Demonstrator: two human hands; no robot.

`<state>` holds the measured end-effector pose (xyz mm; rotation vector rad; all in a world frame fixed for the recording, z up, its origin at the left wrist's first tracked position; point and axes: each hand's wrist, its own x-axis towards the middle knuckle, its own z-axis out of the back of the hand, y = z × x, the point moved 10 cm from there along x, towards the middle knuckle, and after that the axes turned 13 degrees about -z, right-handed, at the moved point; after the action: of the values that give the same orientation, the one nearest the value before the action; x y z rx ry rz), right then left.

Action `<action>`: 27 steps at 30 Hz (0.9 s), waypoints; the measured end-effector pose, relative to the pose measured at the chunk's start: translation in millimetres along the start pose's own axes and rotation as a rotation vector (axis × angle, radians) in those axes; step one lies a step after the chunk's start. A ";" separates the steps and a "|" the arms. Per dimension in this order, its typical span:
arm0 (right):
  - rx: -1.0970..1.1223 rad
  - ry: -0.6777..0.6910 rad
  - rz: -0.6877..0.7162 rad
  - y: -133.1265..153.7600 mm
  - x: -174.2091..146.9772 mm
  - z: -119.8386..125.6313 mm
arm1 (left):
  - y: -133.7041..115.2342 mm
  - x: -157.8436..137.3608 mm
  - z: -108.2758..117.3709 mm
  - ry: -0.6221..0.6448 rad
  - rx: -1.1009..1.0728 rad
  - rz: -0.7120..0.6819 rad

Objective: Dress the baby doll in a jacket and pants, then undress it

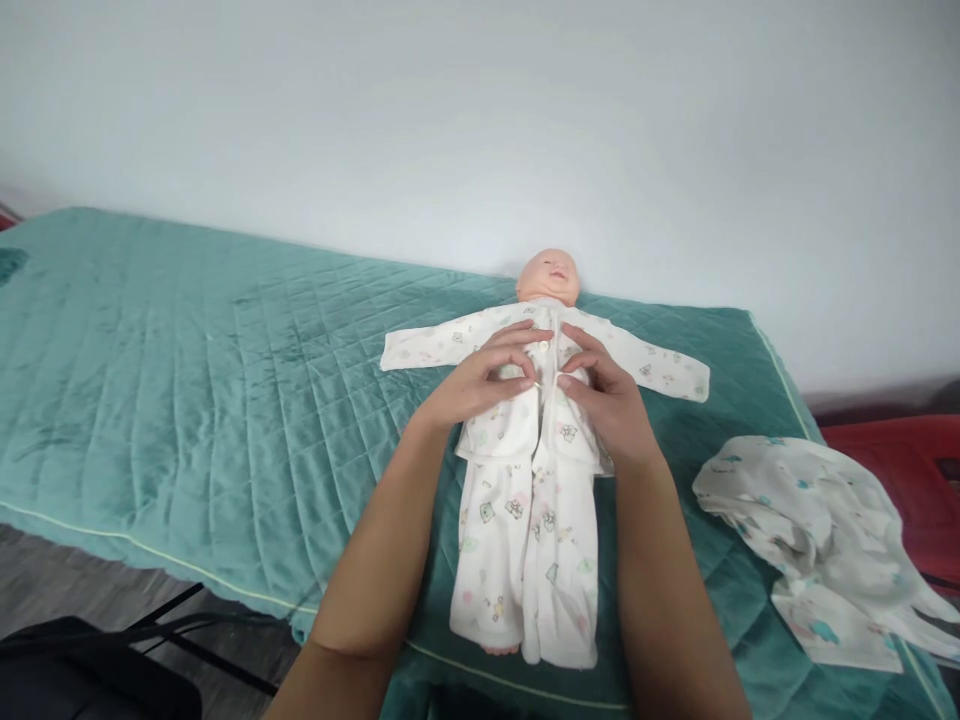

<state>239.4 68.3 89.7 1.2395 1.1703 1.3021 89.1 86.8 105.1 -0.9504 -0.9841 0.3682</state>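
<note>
A baby doll lies on its back with its head by the wall, dressed in a white printed baby shirt and matching pants. The shirt's sleeves are spread out to both sides. Over the chest, my left hand pinches one front edge of the shirt between thumb and forefinger, close to a small button. Across the front opening, my right hand grips the opposite edge, its fingertips bent onto the cloth. Above them a button shows near the collar. Below my hands the front edges hang apart.
A green quilted cover lies over the table, which stands against a white wall. At the right edge sits a crumpled white printed cloth. Beyond it is a red chair; a black object is at lower left.
</note>
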 end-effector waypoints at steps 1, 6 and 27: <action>0.123 -0.041 -0.014 -1.7 0.7 5.7 | 2.0 -1.3 6.5 -0.098 -0.088 0.013; 0.476 -0.515 -0.179 -39.3 -2.3 57.3 | 28.9 -19.5 47.0 -0.649 -0.466 0.072; -0.061 -0.804 -0.004 52.8 -30.5 109.5 | 44.8 -111.0 139.8 -1.488 0.181 0.171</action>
<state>348.5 36.3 142.6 1.5038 0.5449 0.6954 -80.5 111.0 38.2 -0.4751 -2.1402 1.3846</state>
